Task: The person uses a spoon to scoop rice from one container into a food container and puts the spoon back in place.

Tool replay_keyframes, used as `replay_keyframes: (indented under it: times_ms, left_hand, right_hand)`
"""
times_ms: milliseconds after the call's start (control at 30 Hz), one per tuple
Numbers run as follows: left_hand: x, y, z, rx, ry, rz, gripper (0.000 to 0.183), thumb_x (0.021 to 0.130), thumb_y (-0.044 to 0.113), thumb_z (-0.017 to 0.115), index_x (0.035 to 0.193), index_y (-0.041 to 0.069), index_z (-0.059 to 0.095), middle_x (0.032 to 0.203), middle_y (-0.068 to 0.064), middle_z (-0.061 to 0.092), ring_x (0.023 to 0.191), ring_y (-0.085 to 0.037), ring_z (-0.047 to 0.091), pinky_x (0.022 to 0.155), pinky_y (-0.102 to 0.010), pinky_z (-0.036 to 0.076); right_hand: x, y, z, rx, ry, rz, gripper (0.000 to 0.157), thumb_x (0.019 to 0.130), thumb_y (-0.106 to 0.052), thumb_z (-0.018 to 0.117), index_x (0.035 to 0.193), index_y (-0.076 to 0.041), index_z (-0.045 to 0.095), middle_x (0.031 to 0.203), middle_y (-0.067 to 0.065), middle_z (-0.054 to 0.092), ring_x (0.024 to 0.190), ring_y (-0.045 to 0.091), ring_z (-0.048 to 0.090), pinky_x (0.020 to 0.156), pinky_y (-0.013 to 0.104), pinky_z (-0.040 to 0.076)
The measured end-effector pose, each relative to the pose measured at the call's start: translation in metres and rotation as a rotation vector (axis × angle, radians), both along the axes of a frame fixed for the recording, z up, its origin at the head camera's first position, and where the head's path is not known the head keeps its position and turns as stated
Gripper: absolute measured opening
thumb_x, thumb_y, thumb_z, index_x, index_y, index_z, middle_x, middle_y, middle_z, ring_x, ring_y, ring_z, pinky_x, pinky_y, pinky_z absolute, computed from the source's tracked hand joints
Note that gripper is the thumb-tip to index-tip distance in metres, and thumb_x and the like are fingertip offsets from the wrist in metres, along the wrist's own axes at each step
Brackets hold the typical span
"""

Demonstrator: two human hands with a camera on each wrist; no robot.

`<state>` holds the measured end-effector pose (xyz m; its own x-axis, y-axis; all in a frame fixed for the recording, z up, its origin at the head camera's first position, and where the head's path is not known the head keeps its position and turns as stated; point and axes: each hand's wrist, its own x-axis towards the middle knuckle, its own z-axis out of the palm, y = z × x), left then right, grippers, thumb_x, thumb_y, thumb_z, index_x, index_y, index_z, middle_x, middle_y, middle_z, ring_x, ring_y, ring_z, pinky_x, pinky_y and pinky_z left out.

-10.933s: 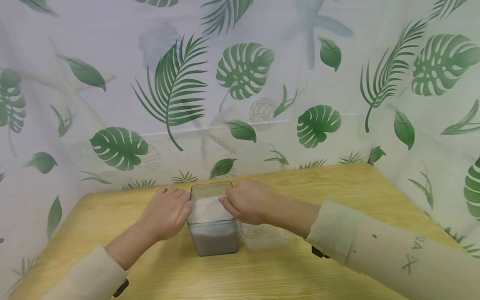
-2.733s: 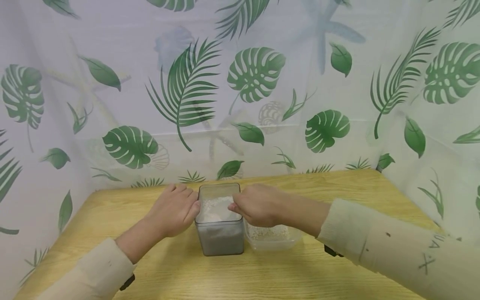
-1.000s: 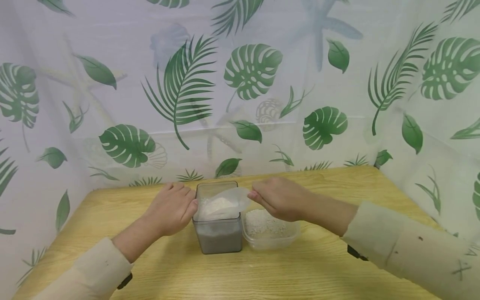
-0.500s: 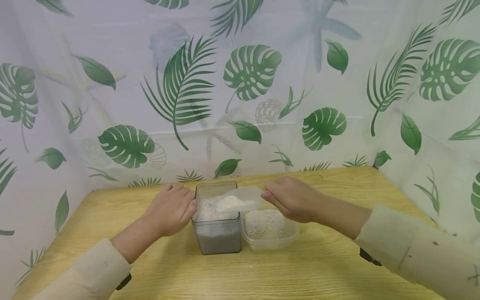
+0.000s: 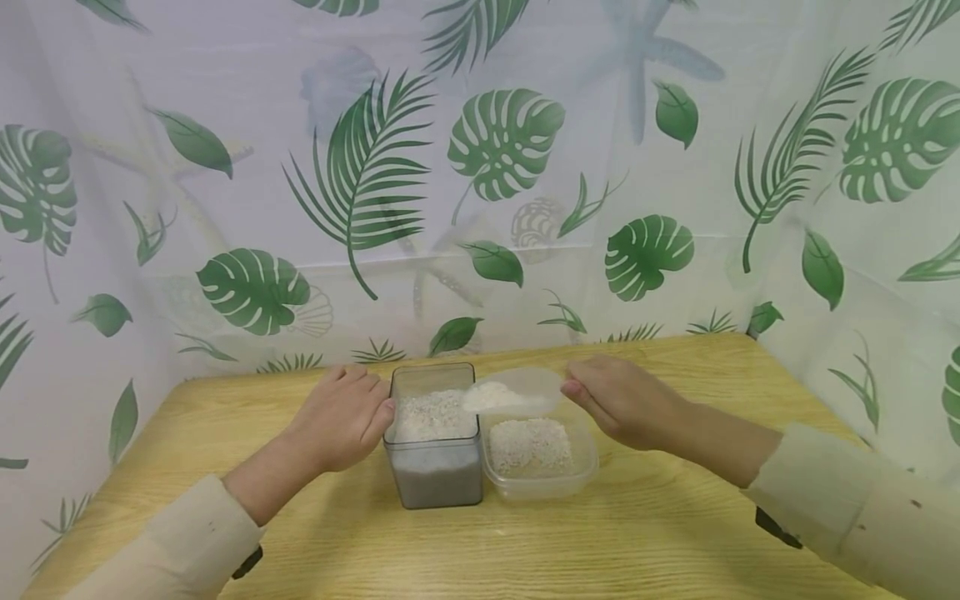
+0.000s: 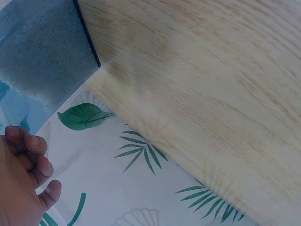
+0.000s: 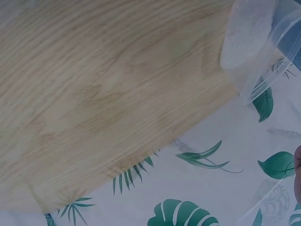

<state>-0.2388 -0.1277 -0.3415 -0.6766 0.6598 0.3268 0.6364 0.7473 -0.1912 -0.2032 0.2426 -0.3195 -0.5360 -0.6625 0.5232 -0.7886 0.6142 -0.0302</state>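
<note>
A tall grey see-through container (image 5: 438, 483), part full of white rice-like grains (image 5: 431, 415), stands upright on the table. My left hand (image 5: 341, 421) holds its left rim, with the thumb at the edge; curled fingertips (image 6: 35, 143) show beside the wall in the left wrist view. My right hand (image 5: 630, 404) grips a translucent scoop (image 5: 536, 392) by its right end, and the handle is hidden in the fist. White grains lie in the scoop's left part, its tip near the container's right rim. Below it sits a low clear plastic box (image 5: 585, 454) with a heap of grains (image 5: 532, 446).
The wooden table (image 5: 450, 558) bears both containers side by side, close together. Behind and beside it hangs a white curtain (image 5: 555, 300) printed with green leaves.
My right hand has drawn the scoop, loaded with grains, up out of the grey container and to the right, over the clear box. My left hand stays at the rim.
</note>
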Motion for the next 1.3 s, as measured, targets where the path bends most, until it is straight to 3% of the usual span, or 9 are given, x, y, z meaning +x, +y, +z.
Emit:
replay_keyframes:
  times_ms: [400, 800, 1100, 1300]
  left_hand:
    - [0.000, 0.000, 0.000, -0.003, 0.002, 0.003, 0.031, 0.101, 0.027, 0.034, 0.084, 0.013, 0.057, 0.086, -0.004, 0.061, 0.097, -0.028, 0.057, 0.089, -0.045, 0.041]
    - [0.001, 0.000, 0.000, -0.010, -0.003, 0.011, 0.032, 0.101, 0.028, 0.035, 0.087, 0.012, 0.059, 0.089, -0.005, 0.062, 0.098, -0.029, 0.058, 0.089, -0.045, 0.040]
    - [0.001, 0.000, 0.000, -0.002, 0.005, 0.005, 0.031, 0.100, 0.027, 0.035, 0.084, 0.013, 0.057, 0.085, -0.004, 0.060, 0.094, -0.028, 0.057, 0.087, -0.044, 0.040]
    - [0.001, 0.000, 0.001, -0.007, 0.000, 0.009, 0.032, 0.100, 0.027, 0.035, 0.085, 0.012, 0.058, 0.086, -0.004, 0.061, 0.096, -0.028, 0.057, 0.089, -0.045, 0.040]
  right_hand:
    - [0.003, 0.021, -0.006, -0.004, 0.016, -0.028, 0.029, 0.107, -0.020, 0.043, 0.078, -0.018, 0.042, 0.068, -0.014, 0.027, 0.062, 0.000, 0.026, 0.060, 0.022, 0.030]
    - [0.001, 0.033, -0.025, 0.148, -0.013, -0.046, 0.026, 0.101, -0.018, 0.055, 0.078, -0.021, 0.043, 0.066, -0.017, 0.027, 0.062, 0.000, 0.027, 0.067, 0.027, 0.037]
    - [0.002, 0.037, -0.034, 0.212, 0.072, 0.006, 0.027, 0.103, -0.026, 0.052, 0.078, -0.022, 0.044, 0.066, -0.017, 0.028, 0.062, 0.000, 0.027, 0.066, 0.026, 0.036]
    - [-0.002, 0.035, -0.034, 0.243, 0.201, 0.052, 0.032, 0.108, -0.033, 0.038, 0.082, -0.019, 0.049, 0.071, -0.012, 0.036, 0.068, 0.005, 0.029, 0.068, 0.026, 0.033]
